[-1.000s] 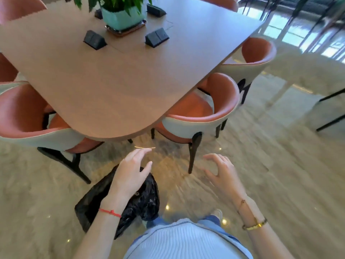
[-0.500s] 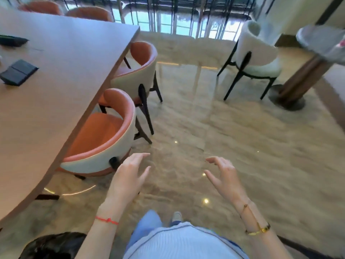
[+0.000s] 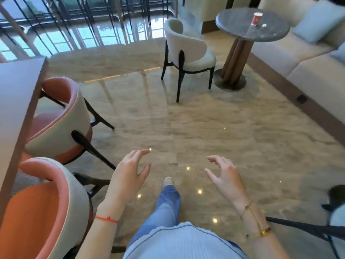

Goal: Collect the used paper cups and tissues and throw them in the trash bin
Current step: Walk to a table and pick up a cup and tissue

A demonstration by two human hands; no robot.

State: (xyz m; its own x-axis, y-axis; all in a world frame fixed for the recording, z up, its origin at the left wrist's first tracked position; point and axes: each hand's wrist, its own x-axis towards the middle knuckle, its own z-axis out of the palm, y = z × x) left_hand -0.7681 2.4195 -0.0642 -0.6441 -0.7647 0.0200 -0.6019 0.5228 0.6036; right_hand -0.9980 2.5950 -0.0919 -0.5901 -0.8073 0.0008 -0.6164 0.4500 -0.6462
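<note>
A red and white paper cup (image 3: 257, 18) stands on a round grey side table (image 3: 235, 28) at the far right. A small crumpled white tissue (image 3: 263, 25) lies just right of the cup. My left hand (image 3: 130, 176) and my right hand (image 3: 225, 177) hover in front of me over the floor, both empty with fingers spread. Both hands are far from the cup. The trash bin is out of view.
A long wooden table (image 3: 16, 101) with two orange chairs (image 3: 59, 118) lines the left. A white chair (image 3: 186, 51) stands before the side table. A pale sofa (image 3: 306, 58) fills the right. A dark chair leg (image 3: 306, 228) pokes in at the lower right. Polished marble floor lies ahead.
The view has swung right, away from the long table and the black trash bag. The side table with the cup came into sight. Both hands stay empty.
</note>
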